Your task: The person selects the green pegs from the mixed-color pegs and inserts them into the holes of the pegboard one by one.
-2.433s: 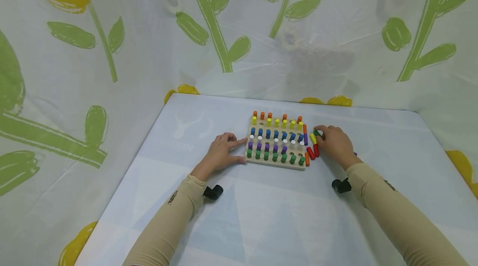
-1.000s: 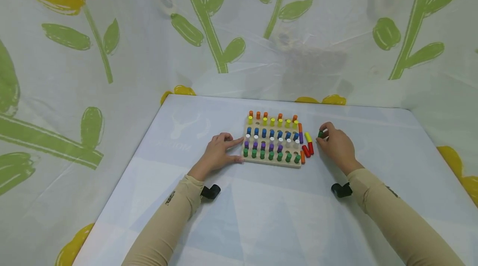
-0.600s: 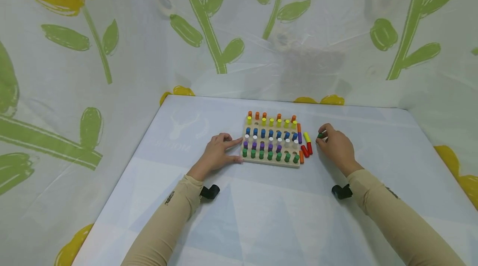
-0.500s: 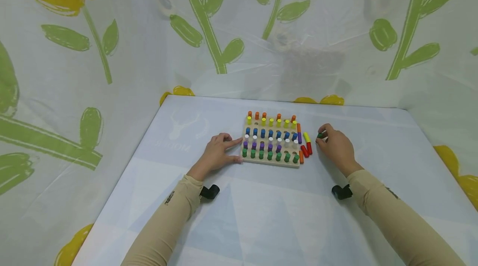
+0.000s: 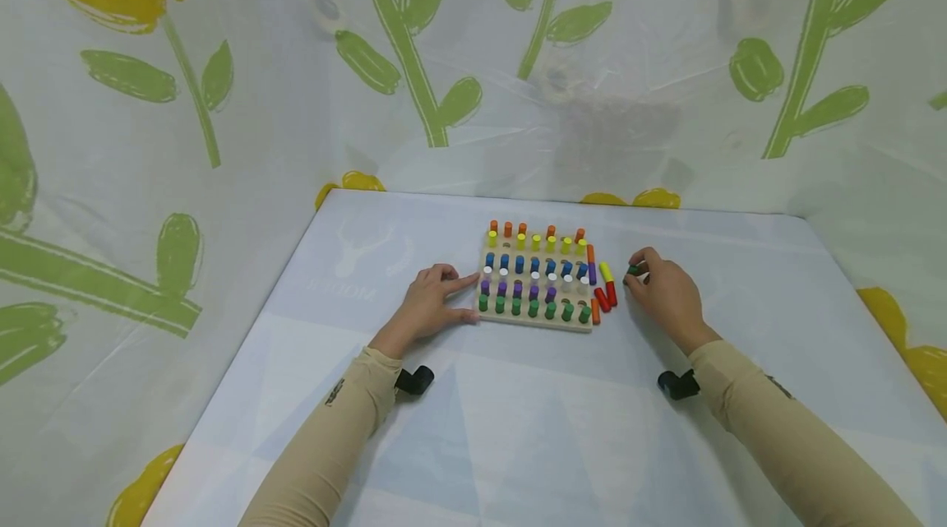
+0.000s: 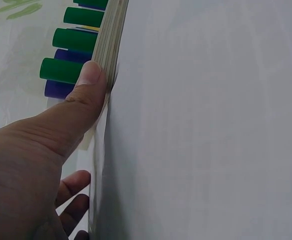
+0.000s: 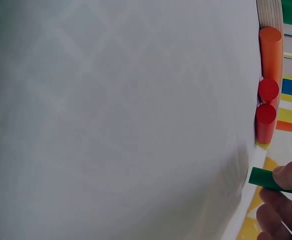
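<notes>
A wooden pegboard (image 5: 533, 325) lies on the table with rows of orange, yellow, blue, white, purple and green pegs standing in it. My left hand (image 5: 429, 309) touches the board's left side with straight index finger and thumb. In the left wrist view the thumb (image 6: 88, 80) rests on the board's corner beside a green peg in the front row. Right of the board, my right hand (image 5: 669, 293) pinches a loose green peg (image 7: 265, 179) between thumb and fingers. That peg is held close over the table, apart from the board.
Loose pegs lie between the board and my right hand: a yellow peg (image 5: 606, 270), two red pegs (image 5: 602, 300), a purple one (image 5: 592, 273) and orange ones (image 5: 595, 311). A patterned curtain (image 5: 518, 157) rises behind the table (image 5: 473, 428).
The green peg has moved slightly right, away from the loose yellow and red pegs, in my right hand. My left hand has stayed at the board. The head view has shifted slightly.
</notes>
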